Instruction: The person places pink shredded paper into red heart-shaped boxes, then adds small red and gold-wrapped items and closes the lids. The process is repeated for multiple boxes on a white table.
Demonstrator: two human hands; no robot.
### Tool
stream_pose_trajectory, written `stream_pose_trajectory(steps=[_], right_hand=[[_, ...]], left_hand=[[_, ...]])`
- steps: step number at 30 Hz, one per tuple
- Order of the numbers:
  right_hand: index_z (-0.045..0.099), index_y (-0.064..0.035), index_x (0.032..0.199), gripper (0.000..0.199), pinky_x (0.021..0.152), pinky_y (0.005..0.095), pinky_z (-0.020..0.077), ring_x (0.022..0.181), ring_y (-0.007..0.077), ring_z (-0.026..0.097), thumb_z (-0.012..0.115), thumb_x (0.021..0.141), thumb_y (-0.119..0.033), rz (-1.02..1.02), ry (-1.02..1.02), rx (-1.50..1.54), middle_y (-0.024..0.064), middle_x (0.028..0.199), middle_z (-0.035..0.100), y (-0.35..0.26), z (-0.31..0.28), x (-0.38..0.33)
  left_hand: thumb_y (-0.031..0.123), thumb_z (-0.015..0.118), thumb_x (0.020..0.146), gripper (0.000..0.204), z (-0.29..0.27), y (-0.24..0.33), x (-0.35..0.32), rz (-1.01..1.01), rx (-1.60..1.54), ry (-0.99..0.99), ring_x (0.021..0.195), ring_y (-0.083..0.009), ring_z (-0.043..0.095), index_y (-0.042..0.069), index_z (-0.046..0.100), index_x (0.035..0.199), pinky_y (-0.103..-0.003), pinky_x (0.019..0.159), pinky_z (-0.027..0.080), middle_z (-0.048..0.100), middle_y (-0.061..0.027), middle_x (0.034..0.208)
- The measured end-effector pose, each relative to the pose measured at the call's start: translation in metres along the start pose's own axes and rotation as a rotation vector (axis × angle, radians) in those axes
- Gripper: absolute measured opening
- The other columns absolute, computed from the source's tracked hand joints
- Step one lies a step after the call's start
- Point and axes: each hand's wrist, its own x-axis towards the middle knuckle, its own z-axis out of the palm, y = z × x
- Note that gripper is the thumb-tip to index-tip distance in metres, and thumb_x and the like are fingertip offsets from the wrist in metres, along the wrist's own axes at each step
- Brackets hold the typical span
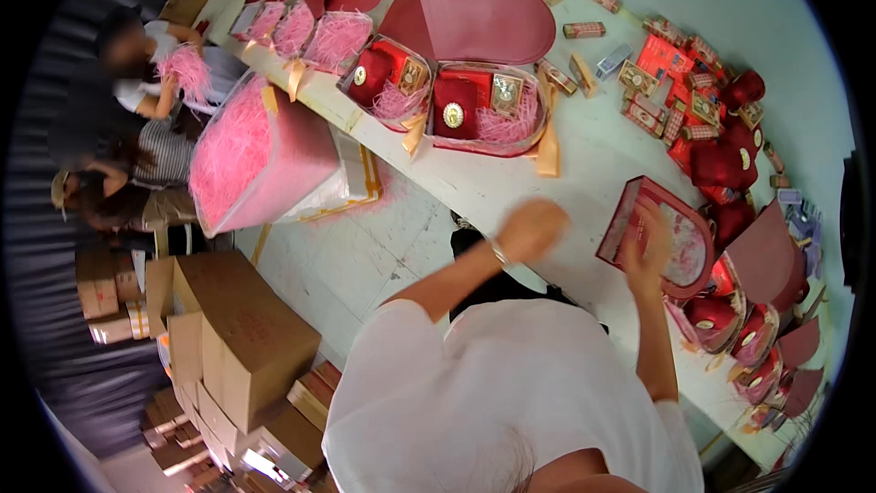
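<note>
- Two hands at centre right: the right hand (650,251) grips the arched red gift box (659,236), seemingly by its rim.
- The left hand (532,228), loosely closed and empty, hovers over the white desk (511,187).

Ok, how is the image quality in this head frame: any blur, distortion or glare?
Head view: strong fisheye bending of the white table edge, with dark corners; the left hand and right hand are motion-blurred; the open gift boxes mid-frame are fairly sharp; lighting is even, with no harsh glare.

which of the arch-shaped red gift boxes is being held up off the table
The empty one in the right hand, the red gift box tilted up; the others lie flat, filled with pink shred.
</note>
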Motion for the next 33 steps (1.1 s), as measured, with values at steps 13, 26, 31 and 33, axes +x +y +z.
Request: stream_pose_trajectory(steps=[13,26,31,33], right_hand=[[0.058,-0.0085,0.072,0.02,0.077,0.0406,0.0342,0.08,0.0239,0.051,0.064,0.067,-0.027,0.09,-0.211,-0.501,0.0059,0.075,0.055,-0.021,0.228,0.065],[0.054,-0.0033,0.083,0.019,0.088,0.045,0.0345,0.087,0.0313,0.048,0.061,0.068,-0.013,0.41,-0.407,-0.699,0.0124,0.082,0.05,0.021,0.1,-0.011],[0.053,-0.0019,0.095,0.029,0.09,0.0454,0.0333,0.1,0.0366,0.044,0.062,0.069,-0.013,0.518,-0.392,-0.699,0.0187,0.107,0.049,0.017,0.108,-0.01],[0.051,-0.0006,0.102,0.036,0.091,0.0469,0.0317,0.106,0.0406,0.04,0.061,0.069,-0.01,0.651,-0.431,-0.638,0.0233,0.122,0.04,0.005,0.108,-0.001]], left_hand=[[0.016,0.057,0.07,0.011,-0.218,-0.26,-0.06,-0.041,0.508,-0.324,0.088,-0.0215,0.05,0.013,0.059,0.08,-0.043,0.079,0.033,0.055,-0.0032,0.083],[0.015,0.049,0.069,0.013,-0.073,-0.138,-0.003,0.089,0.161,-0.328,0.08,-0.0191,0.049,0.011,0.056,0.08,-0.035,0.073,0.037,0.051,-0.003,0.081],[0.02,0.058,0.069,0.017,-0.095,-0.134,0.011,0.101,0.131,-0.347,0.082,-0.0204,0.049,0.009,0.057,0.083,-0.037,0.075,0.037,0.053,-0.0042,0.085],[0.02,0.062,0.068,0.021,-0.143,-0.136,0.026,0.086,-0.008,-0.196,0.083,-0.0217,0.051,0.009,0.057,0.085,-0.038,0.075,0.037,0.054,-0.0054,0.088]])
